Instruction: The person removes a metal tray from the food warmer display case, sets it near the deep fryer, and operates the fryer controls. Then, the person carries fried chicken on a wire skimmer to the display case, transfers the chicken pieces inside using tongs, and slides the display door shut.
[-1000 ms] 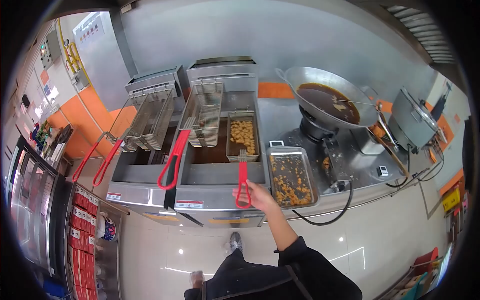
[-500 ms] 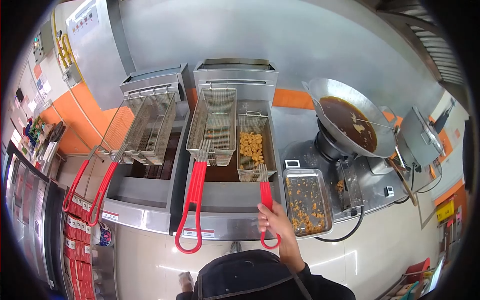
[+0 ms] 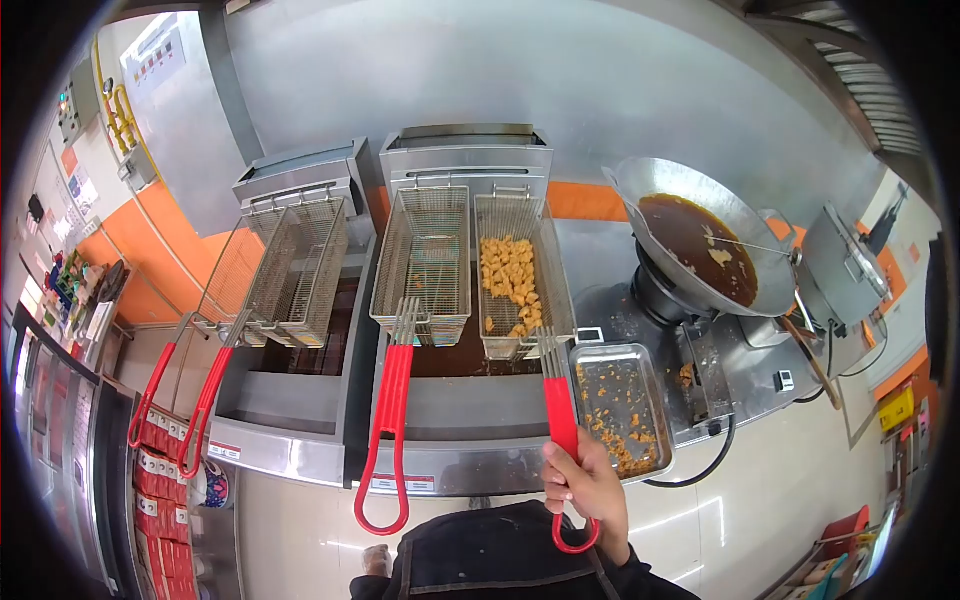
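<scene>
My right hand [image 3: 588, 484] is wrapped round the red handle of a wire fryer basket [image 3: 556, 280]. Golden-brown fried pieces [image 3: 510, 275] lie in this basket, mostly toward its back and left side. To its left hangs another wire basket [image 3: 428, 250] with no food in it, its red handle [image 3: 390, 430] pointing toward me. My left hand [image 3: 376, 560] is low by my body, small in view and partly cut off by my dark clothing; its fingers are not clear.
Two more baskets [image 3: 300, 260] hang over the left fryer. Right of my basket are a metal tray [image 3: 655, 380] with crumbs, a small timer [image 3: 590, 336] and a large wok [image 3: 640, 190] of dark oil with a strainer in it. Red boxes [image 3: 160, 510] are stacked lower left.
My right hand has lifted the basket of fried pieces out of the fryer well and shifted it slightly right. The pieces have spread toward the front. The other baskets still hang in place.
</scene>
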Demonstrator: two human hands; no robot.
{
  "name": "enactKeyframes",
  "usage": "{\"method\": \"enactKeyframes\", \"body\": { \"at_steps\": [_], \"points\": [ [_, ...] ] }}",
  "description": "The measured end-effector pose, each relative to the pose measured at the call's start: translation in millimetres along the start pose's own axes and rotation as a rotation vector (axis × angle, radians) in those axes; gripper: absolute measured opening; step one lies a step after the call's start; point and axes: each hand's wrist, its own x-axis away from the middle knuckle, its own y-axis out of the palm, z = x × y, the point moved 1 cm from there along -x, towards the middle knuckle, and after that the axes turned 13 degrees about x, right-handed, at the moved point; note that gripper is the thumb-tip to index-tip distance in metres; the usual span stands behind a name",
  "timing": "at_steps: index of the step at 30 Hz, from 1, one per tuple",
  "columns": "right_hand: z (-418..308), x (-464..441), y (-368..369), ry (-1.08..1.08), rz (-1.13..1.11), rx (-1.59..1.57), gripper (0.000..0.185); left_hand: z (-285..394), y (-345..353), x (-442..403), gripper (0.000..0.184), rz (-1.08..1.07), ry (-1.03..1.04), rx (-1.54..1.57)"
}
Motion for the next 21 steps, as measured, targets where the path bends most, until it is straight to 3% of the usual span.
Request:
{"method": "enactKeyframes", "body": {
  "at_steps": [1,4,7,8,11,12,15,16,17,19,21],
  "points": [
    [-5.1,0.0,1.6,-0.011,-0.002,0.005,0.017,-7.5,6.3,0.7,0.010,-0.169,-0.120,-0.016],
    [-22.4,-2.5,8.7,-0.017,0.005,-0.001,0.020,-6.6,7.4,6.6,0.010,-0.199,0.001,-0.113],
    [-40.0,-4.6,15.4,-0.029,0.026,-0.009,0.017,0.6,14.2,-4.3,0.011,-0.250,-0.205,-0.189],
    [-43.3,-6.5,14.7,-0.024,0.036,-0.009,0.016,4.7,11.6,-5.4,0.013,-0.176,-0.155,-0.096],
    [-46.8,-14.6,13.6,-0.008,0.039,-0.021,0.014,19.7,1.2,-15.2,0.013,-0.225,-0.269,-0.081],
    [-46.1,-16.5,13.4,-0.007,0.037,-0.028,0.013,30.2,2.4,-18.2,0.014,-0.175,-0.393,-0.046],
    [-47.2,-12.9,14.1,0.032,0.103,-0.102,0.012,37.3,10.0,-18.7,0.015,-0.040,-0.497,0.243],
    [-48.3,-13.4,17.3,0.050,0.111,-0.129,0.012,46.7,2.3,-4.2,0.014,-0.005,-0.192,0.027],
    [-46.4,-15.5,11.3,0.038,0.060,-0.102,0.011,52.3,3.3,-2.2,0.016,-0.079,-0.364,0.031],
    [-48.2,-17.1,10.7,0.018,-0.011,-0.162,0.008,72.9,-0.2,26.1,0.017,0.155,-0.262,0.057],
    [-34.4,-33.9,-7.3,-0.049,-0.060,-0.102,0.009,82.8,6.1,48.5,0.020,0.153,-0.404,0.035]
  ]
}}
